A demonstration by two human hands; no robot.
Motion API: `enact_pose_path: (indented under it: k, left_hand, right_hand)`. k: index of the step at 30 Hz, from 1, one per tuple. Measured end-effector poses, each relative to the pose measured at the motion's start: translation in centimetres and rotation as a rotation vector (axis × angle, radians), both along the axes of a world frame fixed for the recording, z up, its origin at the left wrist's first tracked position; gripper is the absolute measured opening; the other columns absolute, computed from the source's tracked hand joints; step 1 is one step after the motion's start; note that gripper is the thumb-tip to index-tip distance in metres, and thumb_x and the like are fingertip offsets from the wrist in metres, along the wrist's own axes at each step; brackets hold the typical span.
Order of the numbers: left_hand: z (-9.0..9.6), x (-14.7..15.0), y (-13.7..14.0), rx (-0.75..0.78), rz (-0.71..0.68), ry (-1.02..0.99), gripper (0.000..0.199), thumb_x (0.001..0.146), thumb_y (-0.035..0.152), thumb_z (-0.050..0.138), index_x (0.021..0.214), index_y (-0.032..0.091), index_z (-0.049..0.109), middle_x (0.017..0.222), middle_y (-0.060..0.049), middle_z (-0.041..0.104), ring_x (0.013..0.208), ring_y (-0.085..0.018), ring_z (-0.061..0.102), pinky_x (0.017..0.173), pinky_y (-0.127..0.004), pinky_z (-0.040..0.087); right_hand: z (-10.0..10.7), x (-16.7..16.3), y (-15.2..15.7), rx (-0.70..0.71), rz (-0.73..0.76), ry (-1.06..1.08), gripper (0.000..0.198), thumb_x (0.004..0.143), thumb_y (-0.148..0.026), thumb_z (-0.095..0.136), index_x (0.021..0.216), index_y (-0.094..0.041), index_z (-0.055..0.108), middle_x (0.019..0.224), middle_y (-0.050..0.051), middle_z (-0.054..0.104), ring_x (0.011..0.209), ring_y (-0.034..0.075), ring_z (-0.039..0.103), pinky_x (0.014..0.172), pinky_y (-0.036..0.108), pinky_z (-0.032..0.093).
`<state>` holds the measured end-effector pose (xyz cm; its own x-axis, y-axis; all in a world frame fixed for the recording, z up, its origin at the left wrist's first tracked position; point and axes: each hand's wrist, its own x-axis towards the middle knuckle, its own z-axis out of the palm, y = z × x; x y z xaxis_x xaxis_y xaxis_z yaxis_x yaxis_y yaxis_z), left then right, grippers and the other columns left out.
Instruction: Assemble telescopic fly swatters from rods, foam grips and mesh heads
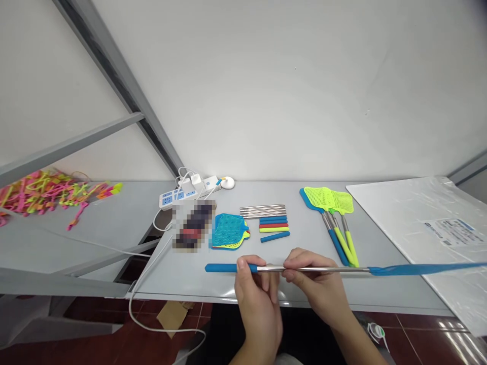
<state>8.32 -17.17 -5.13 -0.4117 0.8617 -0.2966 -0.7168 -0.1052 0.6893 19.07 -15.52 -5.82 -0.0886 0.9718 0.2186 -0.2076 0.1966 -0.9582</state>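
Observation:
A fly swatter (353, 270) with a blue grip, a metal shaft and a blue head seen edge-on lies level across both hands above the table's front edge. My left hand (256, 294) is closed around it where the grip meets the shaft. Farther right, my right hand (317, 284) pinches the metal shaft. Beyond them on the table are a stack of swatter heads (229, 230), blue on top with yellow-green beneath, several metal rods (262, 211) and several blue, red and yellow-green grips (274, 228). Whole swatters (335, 218), yellow-green and blue, lie to the right.
A white power strip (171, 198) with plugs and cables stands at the back left, beside a pixelated item (194, 225). A white wrapped board (426, 223) covers the right end. Tangled colourful pieces (45, 195) lie on the far-left surface, behind a grey metal frame (76, 144).

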Motion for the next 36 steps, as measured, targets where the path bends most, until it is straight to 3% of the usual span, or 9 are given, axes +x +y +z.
enact_pose_path:
  k: [4,6,10,16,19,22,24,27,36]
  left_hand:
    - [0.0,0.2,-0.1,0.009,-0.037,0.010,0.041,0.092,0.056,0.051,0.079,0.018,0.060,0.046,0.008,0.032,0.039,-0.005,0.026,0.043,-0.019,0.027]
    - [0.0,-0.1,0.0,0.011,-0.059,0.031,0.040,0.091,0.056,0.053,0.081,0.018,0.061,0.046,0.008,0.034,0.040,-0.006,0.029,0.045,-0.020,0.030]
    - [-0.1,-1.2,0.5,-0.007,-0.002,0.003,0.038,0.091,0.054,0.054,0.083,0.018,0.061,0.047,0.009,0.035,0.039,-0.005,0.029,0.053,-0.022,0.040]
    - [-0.2,-2.9,1.5,0.005,0.048,0.000,0.035,0.093,0.050,0.053,0.083,0.018,0.059,0.045,0.010,0.034,0.037,-0.004,0.026,0.053,-0.022,0.040]
    - [-0.2,-3.0,1.7,0.019,0.048,-0.002,0.033,0.094,0.048,0.052,0.082,0.018,0.059,0.045,0.010,0.035,0.037,-0.005,0.026,0.052,-0.022,0.039]
    - [-0.2,-1.6,1.3,0.036,0.051,-0.034,0.033,0.095,0.048,0.051,0.081,0.019,0.059,0.045,0.009,0.035,0.038,-0.005,0.027,0.051,-0.022,0.038]
    - [-0.2,-0.2,0.9,0.043,0.000,-0.055,0.034,0.095,0.049,0.049,0.084,0.019,0.059,0.046,0.009,0.036,0.039,-0.005,0.029,0.051,-0.022,0.038]
    - [-0.4,1.4,0.5,0.076,-0.064,-0.024,0.035,0.096,0.051,0.046,0.086,0.020,0.060,0.046,0.007,0.038,0.042,-0.007,0.031,0.050,-0.022,0.036]
    - [-1.2,1.5,0.9,0.154,-0.057,0.070,0.033,0.098,0.047,0.041,0.087,0.020,0.059,0.043,0.007,0.041,0.041,-0.008,0.031,0.051,-0.022,0.038]
  right_hand:
    - [0.5,-0.3,0.4,0.027,-0.037,-0.059,0.009,0.074,-0.021,0.078,0.081,-0.026,0.077,0.072,0.002,0.068,0.067,0.016,0.061,0.060,0.029,0.049]
    - [0.4,0.2,0.6,0.000,0.017,-0.085,0.013,0.072,-0.022,0.080,0.084,-0.026,0.078,0.071,0.002,0.067,0.066,0.016,0.060,0.060,0.029,0.049]
    - [-0.7,1.8,0.8,-0.084,0.055,0.130,0.027,0.069,-0.028,0.081,0.096,-0.027,0.076,0.066,0.000,0.061,0.059,0.014,0.056,0.054,0.029,0.046]
    - [-0.5,4.2,1.4,-0.170,-0.217,0.551,0.042,0.080,-0.066,0.060,0.090,-0.026,0.068,0.061,-0.004,0.039,0.052,0.010,0.036,0.048,0.024,0.039]
    - [0.2,4.0,1.4,-0.169,-0.406,0.582,0.029,0.087,-0.053,0.060,0.090,-0.024,0.063,0.070,-0.003,0.046,0.054,0.009,0.037,0.053,0.024,0.041]
    - [0.2,1.9,1.0,-0.111,-0.560,0.520,0.021,0.083,-0.038,0.071,0.095,-0.025,0.059,0.083,-0.002,0.057,0.054,0.007,0.039,0.054,0.026,0.042]
    - [-0.3,0.0,0.8,-0.124,-0.539,0.451,0.023,0.081,-0.037,0.073,0.090,-0.023,0.058,0.076,-0.002,0.057,0.051,0.008,0.038,0.051,0.026,0.039]
    - [-1.0,-2.0,0.9,-0.180,-0.443,0.412,0.021,0.088,-0.040,0.064,0.086,-0.021,0.057,0.054,-0.007,0.041,0.045,0.008,0.033,0.048,0.026,0.034]
    - [-1.0,-2.1,0.5,-0.240,-0.376,0.493,0.023,0.091,-0.039,0.061,0.094,-0.016,0.064,0.047,-0.010,0.033,0.043,0.006,0.026,0.045,0.023,0.028]
